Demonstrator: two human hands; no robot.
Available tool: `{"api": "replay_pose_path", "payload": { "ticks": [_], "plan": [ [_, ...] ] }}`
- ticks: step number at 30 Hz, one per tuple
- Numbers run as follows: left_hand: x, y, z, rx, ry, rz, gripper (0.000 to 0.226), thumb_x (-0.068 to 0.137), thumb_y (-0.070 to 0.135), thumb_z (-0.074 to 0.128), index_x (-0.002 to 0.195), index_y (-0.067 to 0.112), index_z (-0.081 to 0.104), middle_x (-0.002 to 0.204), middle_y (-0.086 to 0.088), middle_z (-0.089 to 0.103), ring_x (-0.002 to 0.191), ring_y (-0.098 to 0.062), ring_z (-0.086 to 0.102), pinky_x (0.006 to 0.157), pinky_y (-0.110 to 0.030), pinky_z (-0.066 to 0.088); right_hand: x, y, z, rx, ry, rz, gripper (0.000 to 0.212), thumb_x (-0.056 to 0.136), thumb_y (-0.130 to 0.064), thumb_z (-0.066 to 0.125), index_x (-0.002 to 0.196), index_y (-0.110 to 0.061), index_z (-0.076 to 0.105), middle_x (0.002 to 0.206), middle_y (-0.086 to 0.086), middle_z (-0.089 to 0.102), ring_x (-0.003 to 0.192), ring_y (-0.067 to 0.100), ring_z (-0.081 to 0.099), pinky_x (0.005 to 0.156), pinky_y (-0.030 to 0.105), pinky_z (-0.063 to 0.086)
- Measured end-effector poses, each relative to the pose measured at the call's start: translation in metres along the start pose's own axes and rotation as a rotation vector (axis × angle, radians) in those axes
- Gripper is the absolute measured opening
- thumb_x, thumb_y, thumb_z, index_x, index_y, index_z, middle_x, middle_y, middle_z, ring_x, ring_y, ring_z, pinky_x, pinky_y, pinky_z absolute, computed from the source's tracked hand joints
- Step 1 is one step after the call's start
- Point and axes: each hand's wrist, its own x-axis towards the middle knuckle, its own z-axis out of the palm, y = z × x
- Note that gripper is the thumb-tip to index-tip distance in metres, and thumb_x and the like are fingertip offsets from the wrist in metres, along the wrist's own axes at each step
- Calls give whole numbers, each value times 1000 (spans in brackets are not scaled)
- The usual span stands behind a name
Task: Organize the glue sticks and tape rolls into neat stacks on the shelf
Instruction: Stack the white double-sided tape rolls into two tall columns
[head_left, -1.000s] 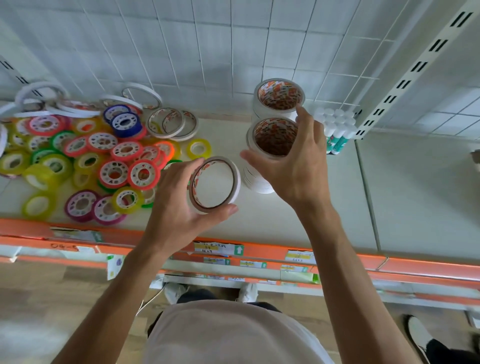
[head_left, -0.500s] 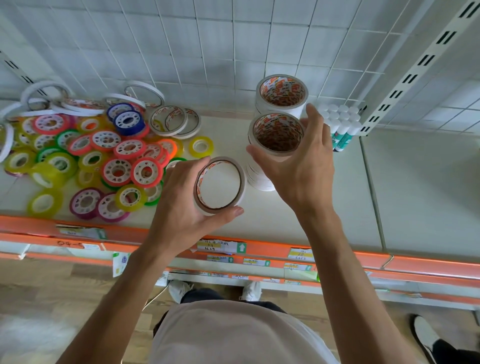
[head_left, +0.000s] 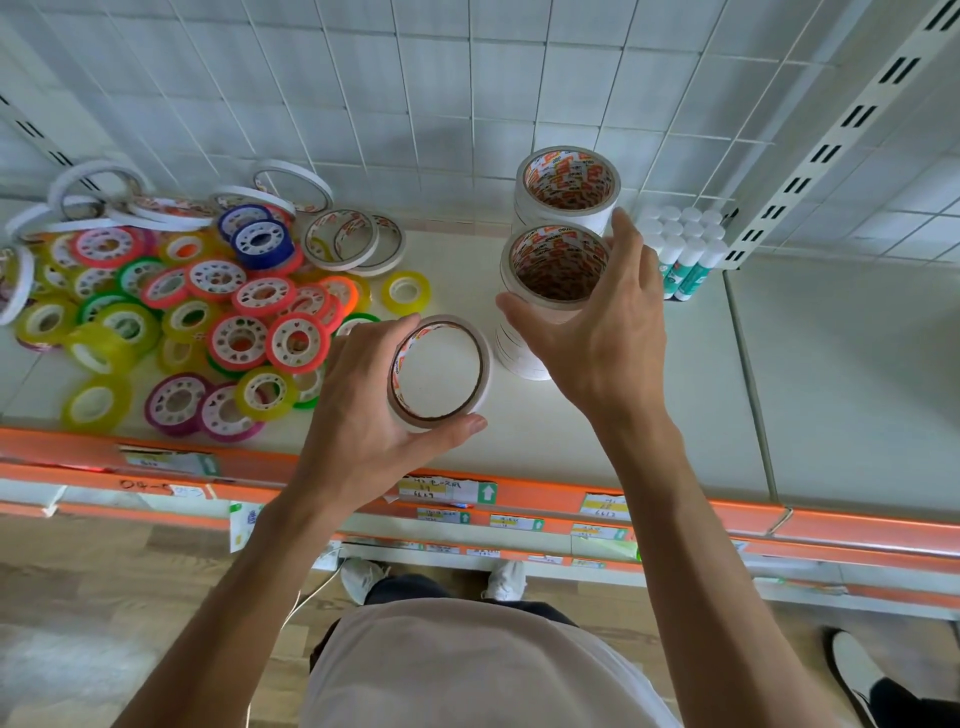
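Note:
My left hand (head_left: 363, 415) grips a thin white tape roll (head_left: 439, 372) by its rim, held above the shelf (head_left: 571, 415) just left of the stacks. My right hand (head_left: 597, 332) curls around the top of the nearer stack of white tape rolls (head_left: 553, 270), thumb on its left side and fingers on its right. A second stack of white rolls (head_left: 567, 184) stands right behind it. White-capped glue sticks (head_left: 680, 249) stand grouped upright to the right of the stacks, by the back wall.
A loose pile of coloured tape rolls (head_left: 208, 312) covers the shelf's left part, with thin white rolls (head_left: 353, 241) lying and leaning behind it. An orange price rail (head_left: 519, 493) runs along the front edge. A slotted upright (head_left: 831, 150) rises at right.
Both hands stay almost where they were. The roll in my left hand has drifted slightly closer to the near stack.

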Motion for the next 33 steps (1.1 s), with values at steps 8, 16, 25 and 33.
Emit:
{"api": "replay_pose_path", "payload": {
  "ticks": [8, 16, 25, 33],
  "plan": [
    [0, 2, -2, 15, -14, 0, 89, 68, 65, 76, 137, 13, 52, 129, 3, 55, 119, -18, 47, 100, -19, 33, 3, -3, -2, -28, -47, 4, 114, 63, -62, 81, 152, -15, 26, 137, 5, 45, 128, 25, 45, 103, 44, 44],
    [74, 35, -46, 202, 11, 223, 90, 61, 69, 72, 125, 8, 59, 118, -9, 60, 111, -25, 49, 92, -29, 31, 4, 18, -56, -294, -206, -154, 111, 70, -51, 84, 154, -10, 25, 150, 9, 40, 137, 29, 38, 110, 38, 33],
    [167, 83, -2, 325, -31, 149, 96, 60, 80, 68, 124, 9, 56, 122, -11, 50, 118, -29, 43, 93, -31, 36, 21, 22, -87, -542, -273, -323, 72, 82, -38, 78, 138, -9, 44, 135, 13, 53, 118, 36, 54, 92, 46, 48],
    [202, 91, 41, 309, -77, -17, 93, 64, 73, 74, 127, 9, 50, 129, -11, 48, 120, -30, 48, 86, -36, 42, 15, 39, -98, -533, -311, -221, 61, 85, -43, 73, 133, -12, 53, 130, 8, 58, 115, 31, 57, 89, 42, 49]
  ]
}}
